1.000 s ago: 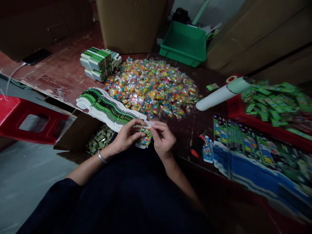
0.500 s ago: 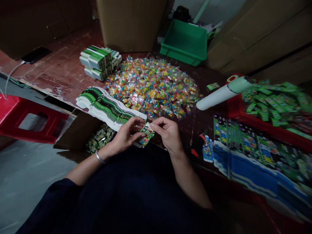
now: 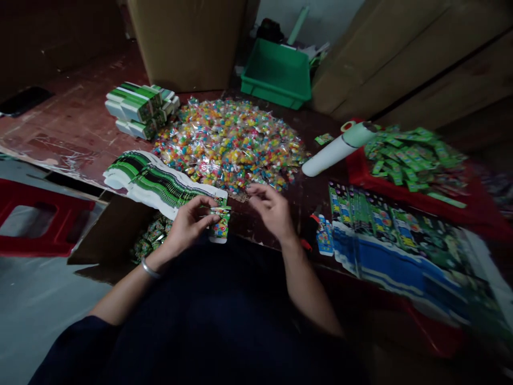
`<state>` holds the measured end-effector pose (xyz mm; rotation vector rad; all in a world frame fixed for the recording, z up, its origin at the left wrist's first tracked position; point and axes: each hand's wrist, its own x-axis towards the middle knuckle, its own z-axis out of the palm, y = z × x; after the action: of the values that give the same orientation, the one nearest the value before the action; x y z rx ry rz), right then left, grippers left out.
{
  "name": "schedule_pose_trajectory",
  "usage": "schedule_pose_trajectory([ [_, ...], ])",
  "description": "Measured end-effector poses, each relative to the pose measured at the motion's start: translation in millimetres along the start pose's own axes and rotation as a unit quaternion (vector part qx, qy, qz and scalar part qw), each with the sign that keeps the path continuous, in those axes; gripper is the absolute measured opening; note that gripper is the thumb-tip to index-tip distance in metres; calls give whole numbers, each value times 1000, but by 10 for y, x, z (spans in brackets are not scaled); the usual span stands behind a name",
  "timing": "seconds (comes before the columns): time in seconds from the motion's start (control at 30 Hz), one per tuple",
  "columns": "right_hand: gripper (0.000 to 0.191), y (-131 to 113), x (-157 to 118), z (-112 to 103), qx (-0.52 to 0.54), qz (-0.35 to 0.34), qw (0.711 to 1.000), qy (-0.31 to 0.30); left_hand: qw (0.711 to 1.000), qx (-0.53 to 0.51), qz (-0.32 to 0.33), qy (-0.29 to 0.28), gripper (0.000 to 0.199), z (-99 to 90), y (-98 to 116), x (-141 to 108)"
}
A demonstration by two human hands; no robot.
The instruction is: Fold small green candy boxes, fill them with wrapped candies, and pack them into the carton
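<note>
My left hand (image 3: 191, 223) is closed around a small printed green carton (image 3: 219, 227), gripped between thumb and fingers near the table's front edge. Away from the carton, my right hand (image 3: 274, 211) is raised at the near edge of the candy heap, fingers loosely curled and apart, with nothing visible in them. That heap is made of many clear packets of colourful candy (image 3: 232, 141). A fanned row of flat green-and-white cartons (image 3: 160, 179) runs from the left up to my left hand.
Bundled cartons (image 3: 136, 107) stand behind the fan. A green tray (image 3: 276, 75) is at the back. Right lie a white roll (image 3: 336, 152), a red tray (image 3: 356, 171) of green packets and blue-green printed sheets (image 3: 380, 246). An open cardboard box (image 3: 104, 232) sits below left.
My right hand has let go of the carton and moved away to the right. The left hand still holds it, now turned more upright. The whole view has shifted.
</note>
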<state>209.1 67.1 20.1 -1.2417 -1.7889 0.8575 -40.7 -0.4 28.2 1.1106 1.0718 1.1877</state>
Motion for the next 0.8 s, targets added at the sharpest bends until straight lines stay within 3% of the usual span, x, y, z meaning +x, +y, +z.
schedule_pose_trajectory([
  [0.03,39,156,101,-151,-73,41,994,69,1000,3,-3,10,30,-10,-3,23],
  [0.1,46,466,311,-436,-241,116,954,133,1000,22,-12,17,34,-21,-14,59],
  [0.17,56,721,488,-614,-337,184,917,108,999,28,-30,10,35,-15,-32,75],
  [0.27,56,932,616,-611,-391,202,898,26,997,-18,-69,-17,48,9,-50,69],
  [0.4,53,953,520,-331,-393,184,901,-2,989,-85,-120,-34,64,18,-33,60],
  [0.6,45,839,188,65,-334,59,941,17,967,-187,-174,-21,47,13,-67,83],
  [0.7,32,806,139,121,-255,13,965,63,967,-199,-160,-12,44,22,-81,73],
  [0.8,22,804,196,53,-210,15,972,108,970,-189,-152,-13,32,17,-75,55],
])
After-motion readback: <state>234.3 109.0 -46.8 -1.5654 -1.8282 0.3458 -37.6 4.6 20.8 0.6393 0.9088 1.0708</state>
